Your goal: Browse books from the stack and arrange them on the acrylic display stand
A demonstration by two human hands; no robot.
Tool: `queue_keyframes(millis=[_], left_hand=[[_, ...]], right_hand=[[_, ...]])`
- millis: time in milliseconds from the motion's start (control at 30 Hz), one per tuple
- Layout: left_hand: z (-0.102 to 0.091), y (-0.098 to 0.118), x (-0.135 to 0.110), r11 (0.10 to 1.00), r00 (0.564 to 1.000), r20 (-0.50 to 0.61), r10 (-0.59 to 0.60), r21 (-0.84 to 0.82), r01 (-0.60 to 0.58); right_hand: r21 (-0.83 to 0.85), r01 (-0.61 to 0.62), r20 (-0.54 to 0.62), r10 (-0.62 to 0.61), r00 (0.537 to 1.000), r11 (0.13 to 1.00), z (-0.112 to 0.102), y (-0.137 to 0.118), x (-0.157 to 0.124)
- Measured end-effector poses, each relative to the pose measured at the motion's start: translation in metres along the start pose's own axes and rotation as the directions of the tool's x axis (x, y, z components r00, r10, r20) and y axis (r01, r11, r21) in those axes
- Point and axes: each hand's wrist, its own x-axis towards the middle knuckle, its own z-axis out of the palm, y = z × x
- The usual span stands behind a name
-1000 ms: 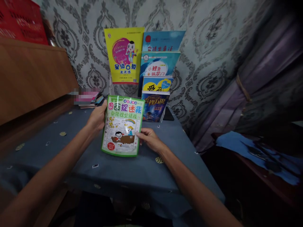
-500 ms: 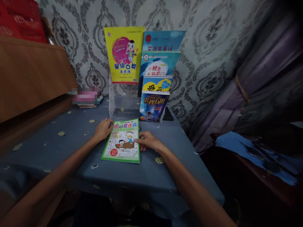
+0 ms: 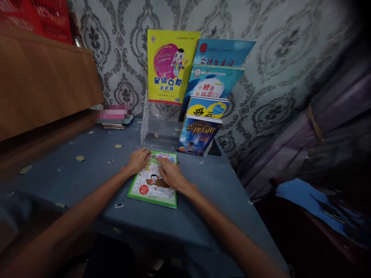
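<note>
Green-bordered book: found flat on the blue tablecloth, cover up, in front of the clear stand and apart from it. Legible upright from the wearer's side. Partly hidden by both hands across the upper half, with red disc and part of the cartoon picture exposed.

Noted at the upper left corner of the cover: left hand, laid back up, with fingers over the edge. Cannot tell from this angle a pinch on the corner from a simple rest. Noted over the right part of the cover: right hand, back up, with fingers stretched forward, gripping nothing. Cannot tell light contact from a close hover.

Checked on the left side of the stand: yellow book, upright, facing out, set in the upper tier. Checked on the right side, stepped from front to back: dark blue book, blue-and-yellow book, teal book and blue book. Seen beside the right foot of the stand: dark flat object, partly hidden.

Recorded farther left on the tablecloth: small pile of books, blurred on top. Recorded beyond: wooden cabinet, bearing a red basket. Recorded at right: tied curtain, above a light blue cloth.
</note>
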Motion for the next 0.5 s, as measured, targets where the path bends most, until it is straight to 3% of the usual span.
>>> queue_keyframes(millis=[100, 233, 400, 500], left_hand=[[0.003, -0.004, -0.001, 1.000, 1.000, -0.013, 0.017, -0.013, -0.017], [0.006, -0.005, -0.001, 1.000, 0.999, -0.023, 0.024, 0.008, -0.024], [0.004, -0.003, 0.000, 1.000, 1.000, -0.001, 0.012, 0.026, -0.012], [0.001, -0.001, 0.001, 0.999, 1.000, 0.014, 0.016, 0.045, -0.017]], right_hand=[[-0.070, 0.068, 0.094, -0.061, 0.994, 0.995, 0.020, -0.008, 0.019], [-0.134, 0.023, 0.100, -0.009, 0.995, 0.991, 0.032, 0.004, 0.029], [-0.194, -0.127, 0.015, 0.133, 0.991, 0.973, 0.021, 0.045, 0.014], [-0.171, -0.151, 0.004, 0.154, 0.988, 0.974, 0.013, 0.065, 0.001]])
